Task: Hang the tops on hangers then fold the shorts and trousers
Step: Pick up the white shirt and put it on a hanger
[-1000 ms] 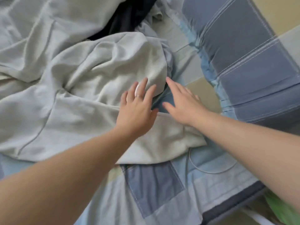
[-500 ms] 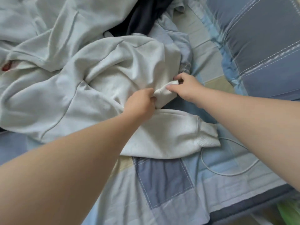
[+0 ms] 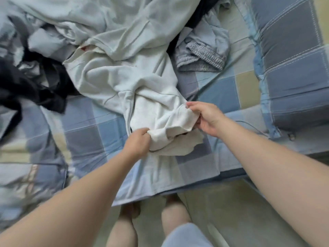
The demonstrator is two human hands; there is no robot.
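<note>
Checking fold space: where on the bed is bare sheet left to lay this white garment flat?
Bare sheet lies at the near edge, between the black clothes and the white garment. A smaller patch sits between the striped shorts, the pillow and the right hand. The far side is crowded by a pale heap.

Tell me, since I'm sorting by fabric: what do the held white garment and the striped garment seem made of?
The white garment: thick matte knit, likely cotton fleece; soft heavy folds, grainy surface. The striped garment: thin woven, probably cotton; fine crinkles, gathered waistband.
</note>
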